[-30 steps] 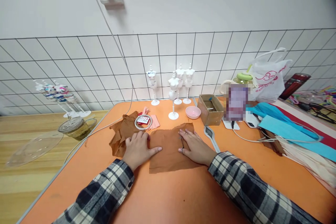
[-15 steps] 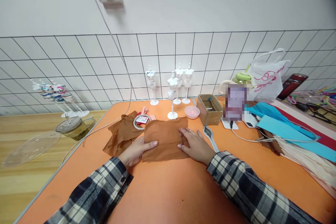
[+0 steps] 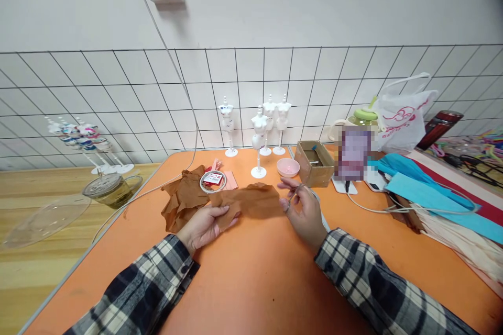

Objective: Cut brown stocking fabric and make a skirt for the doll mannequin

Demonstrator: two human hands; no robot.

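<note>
Cloth [image 3: 251, 201], flat on the desk [image 3: 255, 282] 1 s ago, is now folded narrow and lifted. Left hand [image 3: 204, 222] grips its left end; right hand [image 3: 304, 212], at the right end, pinches a thin metal tool [image 3: 293, 200]. Smoothing looks finished.

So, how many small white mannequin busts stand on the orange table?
4: the left bust, the front bust, and behind it by the wire grid the back-left bust and the back-right bust. None seems hidden.
</note>
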